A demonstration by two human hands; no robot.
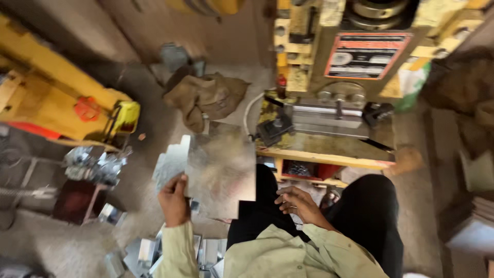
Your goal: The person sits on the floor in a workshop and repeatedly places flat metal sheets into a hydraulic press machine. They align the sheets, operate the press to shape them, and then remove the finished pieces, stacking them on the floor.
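Observation:
My left hand [174, 201] grips the left edge of a flat, blurred metal sheet [221, 170] and holds it up over my left knee. My right hand [298, 203] rests between my knees in dark trousers, fingers curled loosely, with nothing visible in it. In front of me stands a yellow press machine [329, 77] with a steel die bed [324, 121] at its middle. More metal sheets [172, 159] lie stacked on the floor behind the held sheet.
Cut metal pieces [149, 255] lie scattered on the floor beside my left leg, and shiny scrap [95, 164] sits piled on a small stand. A brown sack [206, 98] lies crumpled on the floor. Another yellow machine [56, 92] stands to the left. Stacked items [476, 221] sit at right.

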